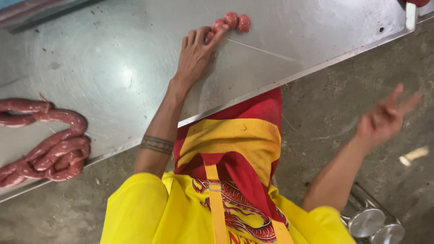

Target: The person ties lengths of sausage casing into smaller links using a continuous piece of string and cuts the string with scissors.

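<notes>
Left hand (pixel 195 56) flat on the steel surface (pixel 113 68), fingers spread, fingertips touching short sausage links (pixel 230 21). Right hand (pixel 384 118) off the surface, open, empty, apparently mid-air; blurred. Sausage coil (pixel 49 144) at the surface's left edge.

Coiled raw sausage rope (pixel 49 144) on steel table (pixel 113 58); round metal lids (pixel 375 226) on concrete floor (pixel 343 113)
</notes>
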